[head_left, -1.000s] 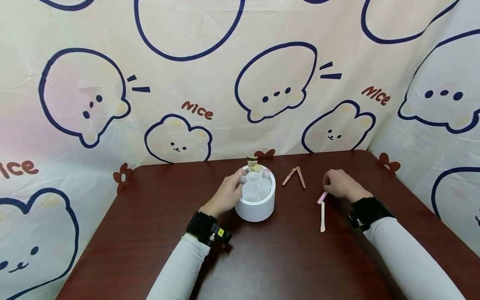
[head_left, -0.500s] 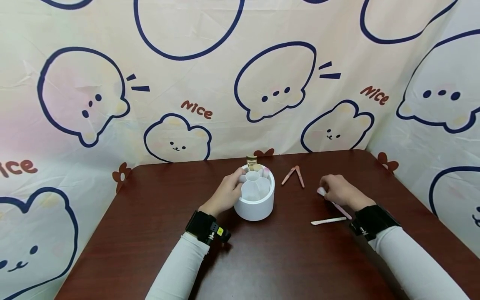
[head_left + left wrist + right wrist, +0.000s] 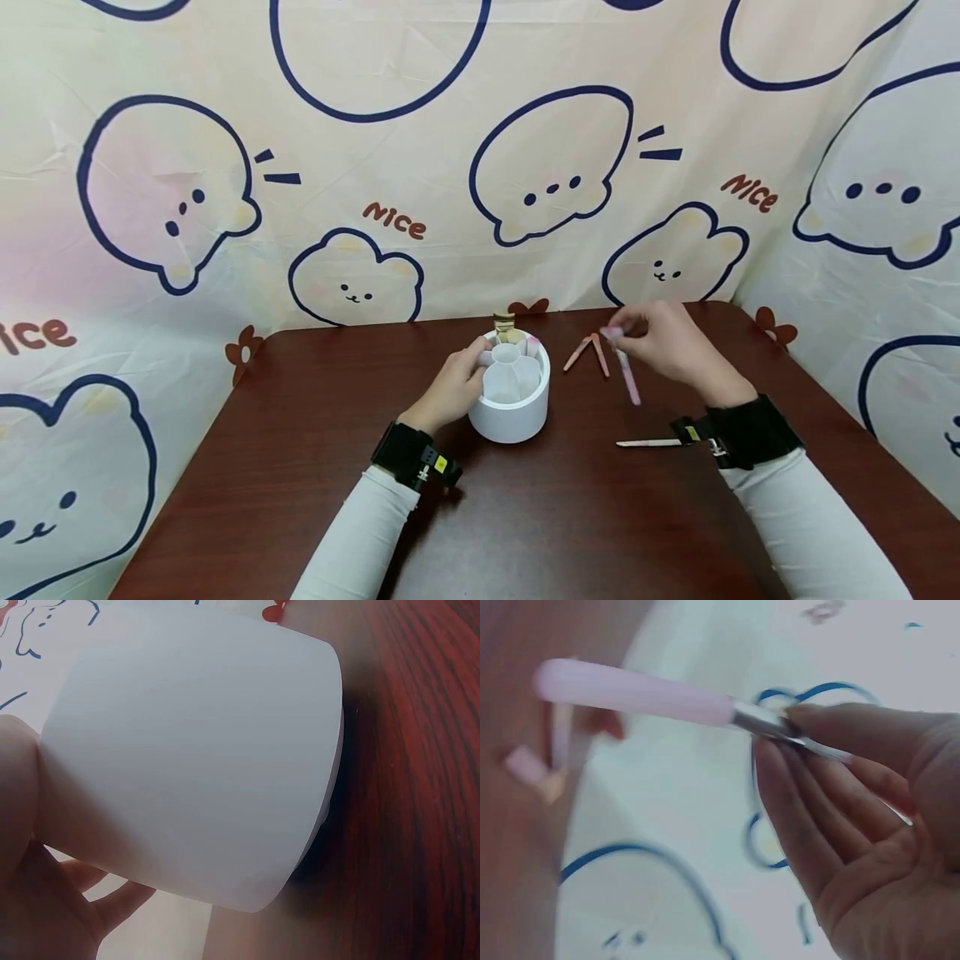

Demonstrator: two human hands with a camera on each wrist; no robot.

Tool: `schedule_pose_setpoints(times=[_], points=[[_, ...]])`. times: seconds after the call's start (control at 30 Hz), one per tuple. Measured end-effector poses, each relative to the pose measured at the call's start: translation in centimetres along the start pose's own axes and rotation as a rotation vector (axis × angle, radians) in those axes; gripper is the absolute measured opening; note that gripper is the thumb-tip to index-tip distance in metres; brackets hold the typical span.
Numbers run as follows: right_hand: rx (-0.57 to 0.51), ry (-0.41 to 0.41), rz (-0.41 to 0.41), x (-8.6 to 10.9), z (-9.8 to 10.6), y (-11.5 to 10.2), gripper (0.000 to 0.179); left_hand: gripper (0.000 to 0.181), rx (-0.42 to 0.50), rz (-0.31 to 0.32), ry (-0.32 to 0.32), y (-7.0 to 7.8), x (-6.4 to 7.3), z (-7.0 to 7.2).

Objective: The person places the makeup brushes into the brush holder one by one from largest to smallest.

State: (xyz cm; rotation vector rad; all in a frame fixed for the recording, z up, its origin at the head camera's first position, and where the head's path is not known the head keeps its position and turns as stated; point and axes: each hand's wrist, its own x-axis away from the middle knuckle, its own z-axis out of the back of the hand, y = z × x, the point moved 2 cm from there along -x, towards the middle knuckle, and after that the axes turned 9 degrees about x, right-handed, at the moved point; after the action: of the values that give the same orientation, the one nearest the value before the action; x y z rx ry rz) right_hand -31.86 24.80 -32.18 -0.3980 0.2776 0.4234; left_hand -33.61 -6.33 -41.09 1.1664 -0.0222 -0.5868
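My left hand (image 3: 447, 389) grips the rim of a white round organizer (image 3: 510, 423) with inner compartments, standing on the table; in the left wrist view its smooth outer wall (image 3: 202, 742) fills most of the frame. A gold-coloured piece (image 3: 505, 327) and a small pink tip show at the organizer's back. To its right, above the table, my right hand (image 3: 667, 343) pinches a makeup brush (image 3: 630, 382) with a pink handle, which hangs downward. The right wrist view shows thumb and fingertips on the brush's silver ferrule, with its pink handle (image 3: 645, 694) pointing away; the bristles are mostly hidden.
Two slim peach-pink sticks (image 3: 577, 353) lie in an inverted V right of the organizer. A slim white stick (image 3: 647, 443) lies nearer, partly covered by the right wrist camera. A printed cloth (image 3: 442, 183) hangs behind the brown table (image 3: 540, 525).
My right hand has picked up the pink brush and carried it up and left, near the peach-pink sticks. The white stick has swung to lie sideways. My left hand stays on the organizer.
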Motion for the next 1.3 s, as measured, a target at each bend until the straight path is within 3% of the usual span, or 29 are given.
schedule_pose_setpoints(times=[0.17,0.33,0.6,0.73,0.97,1.13,1.3], points=[[-0.136,0.142,0.015,-1.1,1.1,-3.7,0.016,0.020,-0.013,-0.007,0.004,-0.1,0.0,0.1],[-0.280,0.238,0.057,-2.2,0.5,-6.3,0.017,0.020,-0.007,-0.012,0.004,-0.2,-0.1,0.1],[-0.304,0.358,0.118,-3.3,-2.4,-7.8,0.017,0.020,-0.005,-0.009,-0.007,-0.3,0.0,-0.1],[-0.304,0.318,0.141,-3.4,-3.4,-7.8,0.017,0.020,-0.013,-0.021,-0.001,-0.3,-0.1,0.0],[-0.269,0.280,0.079,-3.3,-3.4,-6.3,0.015,0.020,-0.020,-0.028,0.004,-0.1,-0.2,0.1],[-0.211,0.253,-0.010,-3.3,-3.3,-3.7,0.018,0.019,-0.019,-0.008,-0.003,-0.1,-0.2,0.0],[-0.116,0.135,-0.129,-3.3,-4.6,-0.1,0.024,0.019,-0.015,0.000,0.002,-0.3,-0.2,0.0]])
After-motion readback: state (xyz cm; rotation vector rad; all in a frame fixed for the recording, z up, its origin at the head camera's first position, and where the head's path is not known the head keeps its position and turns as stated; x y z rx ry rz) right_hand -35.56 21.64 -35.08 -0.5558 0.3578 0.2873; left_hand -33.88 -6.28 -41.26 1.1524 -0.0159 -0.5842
